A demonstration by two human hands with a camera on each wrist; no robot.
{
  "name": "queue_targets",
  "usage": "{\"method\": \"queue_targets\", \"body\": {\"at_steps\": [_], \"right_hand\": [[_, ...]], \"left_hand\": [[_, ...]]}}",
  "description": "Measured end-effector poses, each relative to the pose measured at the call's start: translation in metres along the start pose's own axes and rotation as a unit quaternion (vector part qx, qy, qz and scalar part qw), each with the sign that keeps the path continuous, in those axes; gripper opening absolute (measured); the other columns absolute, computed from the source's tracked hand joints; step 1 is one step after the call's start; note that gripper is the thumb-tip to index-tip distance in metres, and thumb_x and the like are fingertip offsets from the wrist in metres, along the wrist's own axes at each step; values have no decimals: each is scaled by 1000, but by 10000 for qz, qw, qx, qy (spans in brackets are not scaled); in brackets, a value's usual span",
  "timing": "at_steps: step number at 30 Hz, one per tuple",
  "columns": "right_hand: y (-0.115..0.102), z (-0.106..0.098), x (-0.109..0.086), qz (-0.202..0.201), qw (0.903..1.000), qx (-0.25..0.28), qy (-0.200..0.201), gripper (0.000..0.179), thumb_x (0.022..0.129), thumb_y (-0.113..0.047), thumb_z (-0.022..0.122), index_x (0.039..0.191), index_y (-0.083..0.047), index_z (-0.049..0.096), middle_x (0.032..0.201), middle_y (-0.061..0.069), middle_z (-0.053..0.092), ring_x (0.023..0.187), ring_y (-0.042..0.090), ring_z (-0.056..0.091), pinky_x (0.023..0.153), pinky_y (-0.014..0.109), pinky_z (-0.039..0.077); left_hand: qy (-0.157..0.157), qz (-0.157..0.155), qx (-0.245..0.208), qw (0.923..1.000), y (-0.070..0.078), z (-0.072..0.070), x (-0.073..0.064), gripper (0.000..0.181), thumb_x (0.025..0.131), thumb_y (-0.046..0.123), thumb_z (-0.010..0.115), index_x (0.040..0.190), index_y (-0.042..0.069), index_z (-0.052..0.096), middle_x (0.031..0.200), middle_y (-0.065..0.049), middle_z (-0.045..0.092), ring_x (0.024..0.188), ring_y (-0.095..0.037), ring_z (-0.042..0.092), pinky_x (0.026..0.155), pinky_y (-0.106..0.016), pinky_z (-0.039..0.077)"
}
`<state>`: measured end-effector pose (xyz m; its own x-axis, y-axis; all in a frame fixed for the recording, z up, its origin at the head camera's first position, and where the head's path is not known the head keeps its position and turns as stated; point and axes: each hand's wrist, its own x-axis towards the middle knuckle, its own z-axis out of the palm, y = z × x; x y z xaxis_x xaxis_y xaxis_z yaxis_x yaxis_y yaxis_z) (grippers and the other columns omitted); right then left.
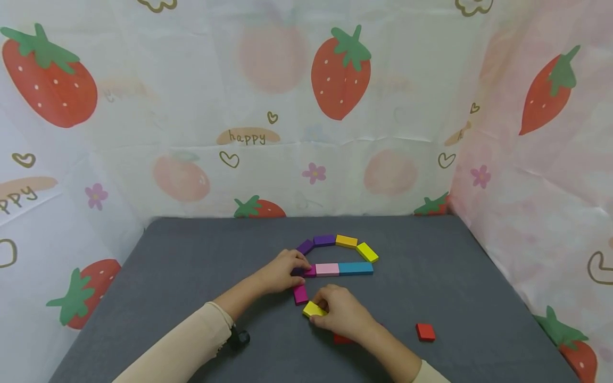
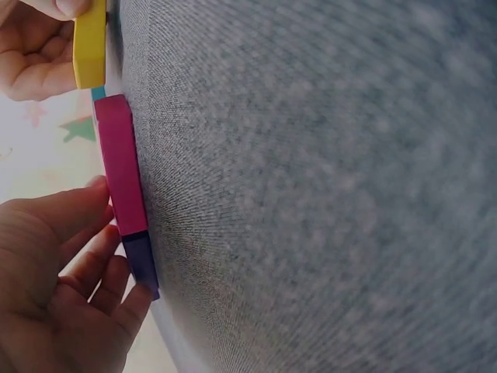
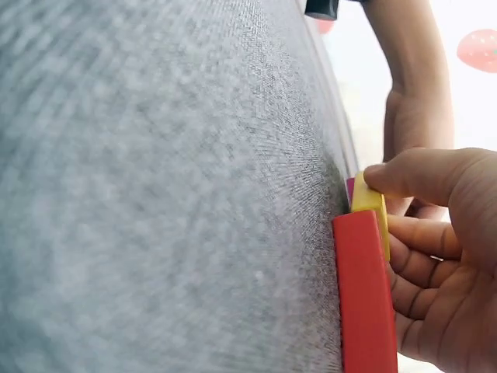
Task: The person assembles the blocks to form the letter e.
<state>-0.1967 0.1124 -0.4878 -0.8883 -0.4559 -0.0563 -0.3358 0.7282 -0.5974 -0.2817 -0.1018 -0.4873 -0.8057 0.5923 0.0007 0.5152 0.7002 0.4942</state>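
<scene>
My left hand (image 1: 284,270) holds a dark purple block (image 1: 298,272) at the left end of a straight row, its thumb and fingers on either side. In that row also lie a magenta block, a pink block (image 1: 328,269) and a blue block (image 1: 356,268). Another magenta block (image 1: 300,294) lies just below the left thumb. My right hand (image 1: 346,311) pinches a yellow block (image 1: 313,309) by its edges, near the lower end of that magenta block. In the right wrist view a red block (image 3: 365,291) stands close in front of the yellow one.
Beyond the left hand, purple blocks (image 1: 324,240) and yellow blocks (image 1: 347,241) form an arc above the row. One red block (image 1: 341,339) is partly hidden under the right wrist; another red block (image 1: 425,332) lies farther right on the dark grey cloth (image 1: 455,276). Strawberry-printed curtains (image 1: 287,181) surround the table.
</scene>
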Motion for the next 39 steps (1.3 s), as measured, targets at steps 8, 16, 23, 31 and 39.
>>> {"method": "queue_targets", "body": {"at_steps": [8,16,23,31,39], "right_hand": [[0,3,1,-48,10000,-35,59,27,83,-32,86,102,-15,75,90,-7,61,78,7,55,73,25,50],[-3,6,0,19,9999,-90,77,28,83,-33,86,101,-15,75,89,-8,60,78,8,54,72,26,49],[-1,7,1,8,9999,-125,110,28,84,-34,85,102,-15,75,90,-8,60,78,8,55,73,27,51],[0,9,2,-37,9999,-110,112,28,84,-34,84,102,-15,75,90,-8,60,79,7,55,74,27,52],[0,8,2,-47,9999,-56,88,29,86,-35,83,104,-14,75,92,-7,61,80,7,56,76,27,53]], "left_hand": [[38,117,-95,9999,0,-1,-1,32,96,18,72,128,12,72,130,-7,60,124,-29,47,107,-48,43],[50,82,-147,9998,2,0,-3,32,96,18,73,128,11,72,131,-8,59,125,-30,47,109,-48,42],[61,88,-140,9998,2,-1,-3,31,96,17,73,127,11,72,131,-8,59,126,-30,47,109,-49,42],[68,93,-136,9998,3,-1,-3,31,96,16,73,127,10,72,131,-9,59,125,-31,47,109,-49,42],[123,81,-121,9998,2,1,-3,32,96,17,73,127,10,72,131,-9,59,125,-31,47,109,-49,42]]}}
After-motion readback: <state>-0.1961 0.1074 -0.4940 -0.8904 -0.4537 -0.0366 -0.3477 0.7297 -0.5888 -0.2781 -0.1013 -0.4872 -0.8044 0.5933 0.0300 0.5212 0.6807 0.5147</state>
